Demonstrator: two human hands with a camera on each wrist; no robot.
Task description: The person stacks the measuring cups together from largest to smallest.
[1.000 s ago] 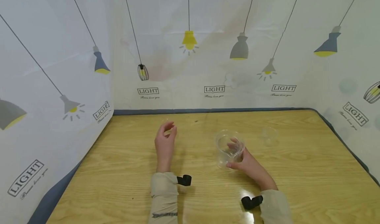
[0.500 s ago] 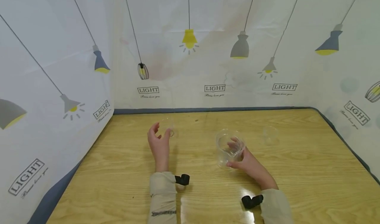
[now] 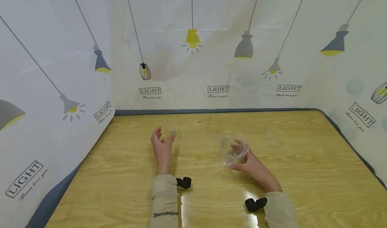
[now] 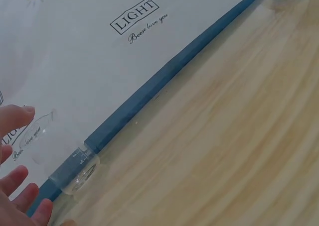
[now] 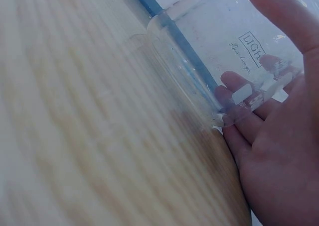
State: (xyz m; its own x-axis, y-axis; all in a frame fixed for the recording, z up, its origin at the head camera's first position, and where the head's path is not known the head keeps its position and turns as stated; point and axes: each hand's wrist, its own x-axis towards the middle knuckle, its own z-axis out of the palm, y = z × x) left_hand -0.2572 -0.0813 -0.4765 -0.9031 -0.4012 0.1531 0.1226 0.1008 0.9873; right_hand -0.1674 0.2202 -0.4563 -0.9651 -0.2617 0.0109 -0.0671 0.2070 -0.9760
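A small clear beaker [image 3: 170,127] with white graduation marks stands near the back left; in the left wrist view the same small beaker [image 4: 77,169] shows upright on the wood. My left hand [image 3: 162,149] is at its near left side, fingers and thumb spread apart, the thumb tip overlapping it in the head view. A larger clear beaker [image 3: 227,154] stands right of the middle. Around its right side my right hand [image 3: 249,164] holds it, thumb at the near side and fingers behind; through the clear wall of the large beaker [image 5: 199,47] those fingers show in the right wrist view.
Another small clear beaker [image 3: 274,138] stands farther back on the right. Beneath everything is a wood-grain table [image 3: 205,194], bordered by a white backdrop [image 3: 181,70] with printed lamps and a blue lower edge.
My left hand has shifted slightly left and its fingers have spread, bringing the small beaker into fuller view. The right hand and large beaker have stayed in place.
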